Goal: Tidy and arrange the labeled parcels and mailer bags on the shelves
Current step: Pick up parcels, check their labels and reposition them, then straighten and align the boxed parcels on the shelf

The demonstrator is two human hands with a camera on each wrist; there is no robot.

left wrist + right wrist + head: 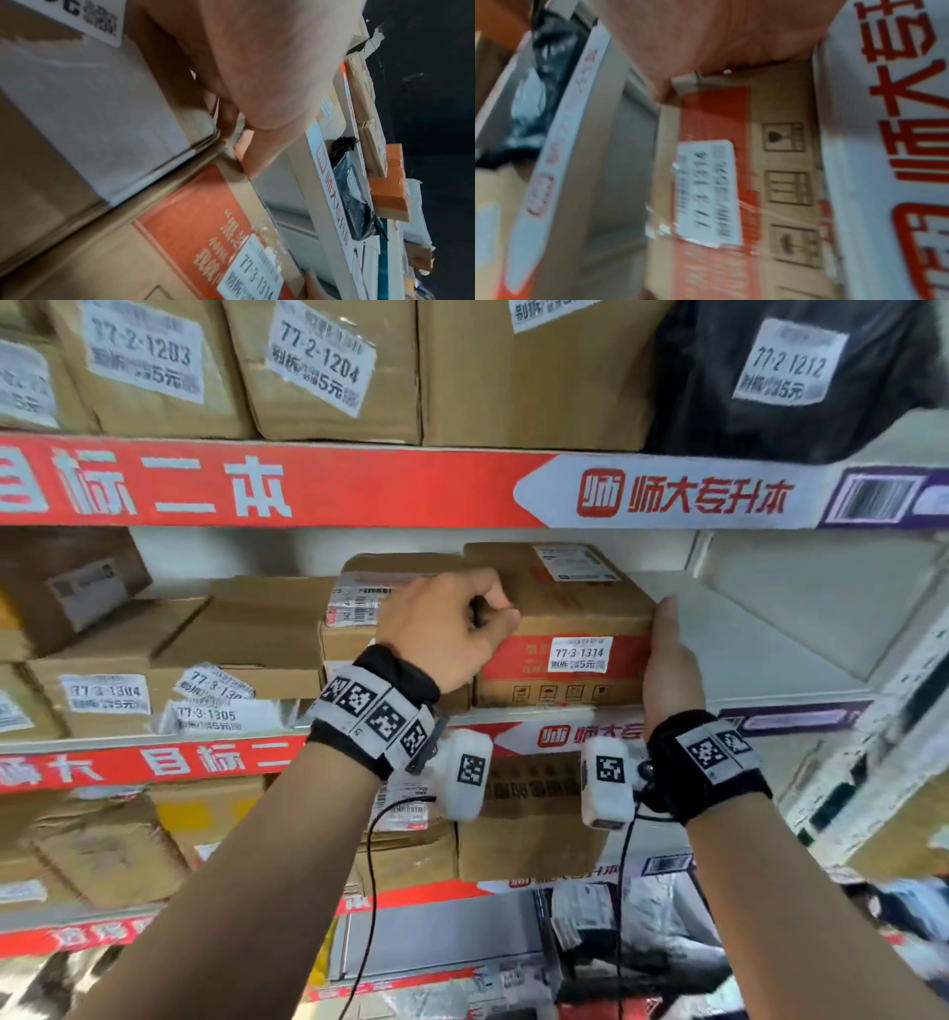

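Box 77-3-1314 sits on the middle shelf, right of a taped box. Left hand curled over its top-left corner, gripping; right hand flat against its right side, fingers straight

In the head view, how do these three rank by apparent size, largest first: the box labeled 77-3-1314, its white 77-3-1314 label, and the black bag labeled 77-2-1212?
1. black bag, though cut off by the frame edge
2. box, partly covered by both hands
3. white label, clearly smallest
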